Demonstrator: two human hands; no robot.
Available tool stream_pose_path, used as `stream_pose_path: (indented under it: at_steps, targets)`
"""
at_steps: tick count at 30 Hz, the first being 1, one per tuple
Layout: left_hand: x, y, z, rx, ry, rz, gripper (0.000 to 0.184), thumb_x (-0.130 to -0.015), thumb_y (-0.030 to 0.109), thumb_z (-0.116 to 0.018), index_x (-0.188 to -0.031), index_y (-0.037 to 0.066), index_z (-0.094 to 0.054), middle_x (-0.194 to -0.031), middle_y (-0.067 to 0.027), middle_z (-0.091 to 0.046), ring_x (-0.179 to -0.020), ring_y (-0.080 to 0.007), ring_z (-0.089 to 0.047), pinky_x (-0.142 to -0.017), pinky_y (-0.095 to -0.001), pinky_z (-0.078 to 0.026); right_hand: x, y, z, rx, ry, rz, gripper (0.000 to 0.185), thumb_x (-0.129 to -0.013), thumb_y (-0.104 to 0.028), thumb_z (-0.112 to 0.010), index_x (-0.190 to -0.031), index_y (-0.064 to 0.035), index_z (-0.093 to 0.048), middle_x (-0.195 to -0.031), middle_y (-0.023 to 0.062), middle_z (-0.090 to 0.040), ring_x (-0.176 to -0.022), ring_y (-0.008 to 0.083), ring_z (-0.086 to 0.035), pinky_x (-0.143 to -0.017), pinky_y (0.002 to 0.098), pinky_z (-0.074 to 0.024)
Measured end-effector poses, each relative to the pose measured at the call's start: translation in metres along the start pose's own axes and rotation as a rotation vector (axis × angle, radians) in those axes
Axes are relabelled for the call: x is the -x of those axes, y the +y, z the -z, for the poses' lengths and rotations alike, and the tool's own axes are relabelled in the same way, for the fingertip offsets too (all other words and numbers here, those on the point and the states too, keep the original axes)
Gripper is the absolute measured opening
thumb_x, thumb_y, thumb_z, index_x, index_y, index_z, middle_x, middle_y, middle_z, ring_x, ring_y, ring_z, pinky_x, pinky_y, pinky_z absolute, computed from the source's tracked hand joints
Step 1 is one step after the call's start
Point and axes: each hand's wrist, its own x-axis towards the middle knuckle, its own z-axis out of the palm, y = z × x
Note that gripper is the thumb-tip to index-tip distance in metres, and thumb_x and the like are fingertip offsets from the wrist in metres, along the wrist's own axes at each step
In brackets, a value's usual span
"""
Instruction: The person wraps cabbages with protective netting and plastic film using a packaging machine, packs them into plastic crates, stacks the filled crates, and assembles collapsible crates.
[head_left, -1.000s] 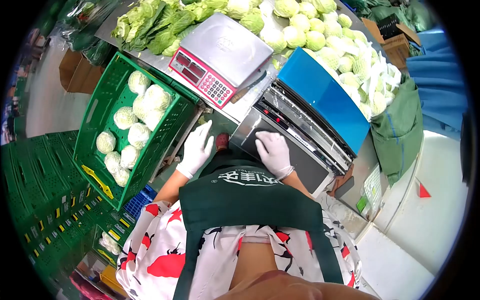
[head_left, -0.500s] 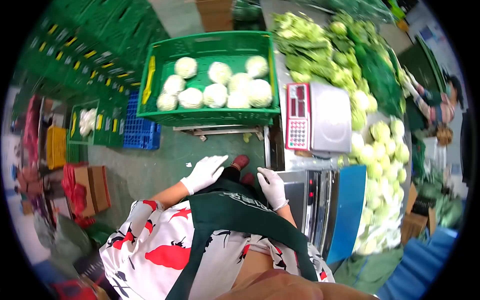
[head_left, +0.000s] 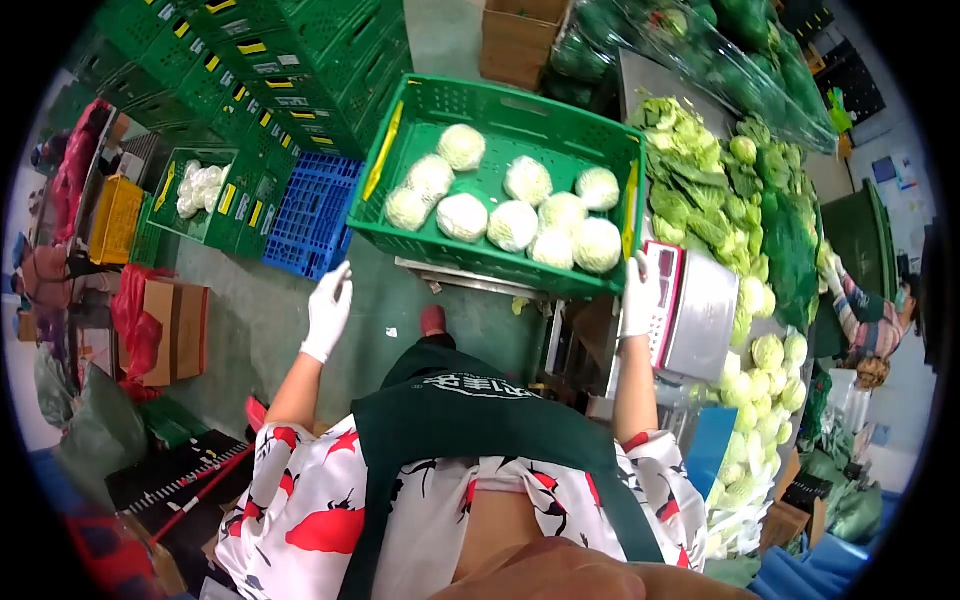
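My left hand [head_left: 329, 312], in a white glove, reaches forward with fingers stretched. It holds nothing and is just short of the left front corner of a green crate [head_left: 480, 264]. Several pale round cabbages [head_left: 463, 217] lie inside that crate, which rests on a metal-framed stand [head_left: 470, 278]. Also gloved in white, my right hand [head_left: 640, 298] is extended at the crate's right front corner, beside the keypad of a red-and-white weighing scale [head_left: 702, 315]. Whether its fingertips touch the crate I cannot tell. Nothing shows in its grasp.
Stacked green crates [head_left: 310, 60] and blue crates [head_left: 312, 215] stand on the left. Leafy trimmings [head_left: 690, 170] and a heap of cabbages [head_left: 765, 385] cover the right-hand table. A blue panel [head_left: 712, 447] stands near my right arm. Another person [head_left: 870, 320] works at far right.
Both my hands have moved forward and apart, from near my waist toward the crate's front corners. My view has turned and come nearer, so the crate appears tilted and farther right.
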Motion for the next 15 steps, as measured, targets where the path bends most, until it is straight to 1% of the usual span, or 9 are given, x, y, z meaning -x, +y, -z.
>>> stream_pose_path:
  at_steps: [1,2,4,6,8,12,13,14,15]
  targets:
    - [-0.024,-0.004,0.007,0.011,0.024,0.015,0.032,-0.092,0.007,-0.060,-0.124,0.006,-0.064,-0.103,-0.0121,-0.069,-0.094,-0.0219,-0.068,-0.083,-0.0321,-0.053,-0.028,0.053,-0.015,-0.026,-0.029,0.007,0.035,-0.095,-0.017,-0.061,-0.122,0.0044,-0.060,-0.123,0.0195,-0.059,-0.117,0.0271,-0.054,-0.103,0.0364,-0.0398]
    - [-0.046,-0.007,0.015,0.016,0.063,0.041,0.031,-0.093,0.009,-0.059,-0.123,0.005,-0.064,-0.103,-0.0123,-0.069,-0.095,-0.0218,-0.068,-0.083,-0.0317,-0.053,-0.039,0.033,-0.019,0.016,0.063,-0.003,0.037,-0.094,-0.021,-0.063,-0.123,0.0006,-0.064,-0.113,0.0129,-0.066,-0.099,0.0203,-0.060,-0.091,0.0323,-0.0459]
    - [-0.086,-0.016,0.014,0.062,0.116,0.162,0.029,-0.093,0.014,-0.059,-0.120,0.004,-0.066,-0.107,-0.0142,-0.069,-0.097,-0.0233,-0.068,-0.085,-0.0317,-0.052,-0.071,0.029,-0.032,-0.234,0.011,-0.140,0.047,-0.093,-0.030,-0.061,-0.124,0.0045,-0.062,-0.105,0.0172,-0.068,-0.094,0.0244,-0.063,-0.090,0.0327,-0.0466]
    - [-0.109,0.012,-0.014,0.007,0.180,0.081,0.031,-0.092,0.017,-0.059,-0.118,0.003,-0.066,-0.110,-0.0160,-0.069,-0.097,-0.0248,-0.068,-0.086,-0.0317,-0.052,-0.108,0.059,-0.010,0.347,0.056,-0.296,0.056,-0.089,-0.038,-0.065,-0.125,0.0050,-0.060,-0.105,0.0213,-0.068,-0.095,0.0296,-0.063,-0.090,0.0376,-0.0468]
    - [-0.148,0.009,-0.033,0.095,0.087,0.176,0.040,-0.089,0.026,-0.062,-0.122,0.002,-0.065,-0.113,-0.0179,-0.068,-0.098,-0.0269,-0.068,-0.089,-0.0343,-0.053,-0.133,0.087,-0.021,0.185,0.032,-0.248,0.055,-0.088,-0.043,-0.066,-0.114,0.0050,-0.064,-0.102,0.0225,-0.068,-0.090,0.0339,-0.064,-0.086,0.0402,-0.0484]
    - [-0.210,0.004,-0.082,0.181,-0.159,0.271,0.069,-0.088,0.041,-0.063,-0.136,-0.007,-0.049,-0.137,-0.0263,-0.053,-0.125,-0.0342,-0.055,-0.106,-0.0361,-0.043,-0.211,0.210,-0.035,0.417,0.020,-0.029,0.067,-0.087,-0.060,-0.063,-0.086,0.0070,-0.070,-0.067,0.0112,-0.064,-0.059,0.0247,-0.056,-0.059,0.0411,-0.0471]
    - [-0.219,0.010,-0.089,0.117,-0.207,0.277,0.073,-0.088,0.044,-0.062,-0.138,-0.007,-0.048,-0.137,-0.0267,-0.053,-0.127,-0.0355,-0.053,-0.108,-0.0364,-0.041,-0.198,0.144,-0.034,0.239,-0.072,-0.406,0.059,-0.091,-0.052,-0.062,-0.086,0.0056,-0.070,-0.065,0.0071,-0.062,-0.051,0.0168,-0.051,-0.047,0.0354,-0.0400]
    - [-0.226,0.020,-0.089,0.126,-0.240,0.339,0.073,-0.088,0.045,-0.061,-0.137,-0.007,-0.048,-0.136,-0.0270,-0.054,-0.127,-0.0367,-0.053,-0.108,-0.0372,-0.040,-0.197,0.151,-0.040,-0.105,-0.109,-0.396,0.047,-0.093,-0.043,-0.063,-0.075,0.0002,-0.066,-0.059,0.0027,-0.054,-0.046,0.0118,-0.043,-0.041,0.0311,-0.0307]
    - [-0.234,0.020,-0.088,0.195,-0.291,0.390,0.071,-0.089,0.044,-0.061,-0.137,-0.007,-0.048,-0.136,-0.0271,-0.054,-0.128,-0.0375,-0.052,-0.108,-0.0386,-0.040,-0.203,0.145,-0.037,-0.384,-0.148,-0.640,0.039,-0.092,-0.034,-0.064,-0.067,-0.0056,-0.059,-0.054,-0.0004,-0.048,-0.043,0.0116,-0.039,-0.040,0.0299,-0.0271]
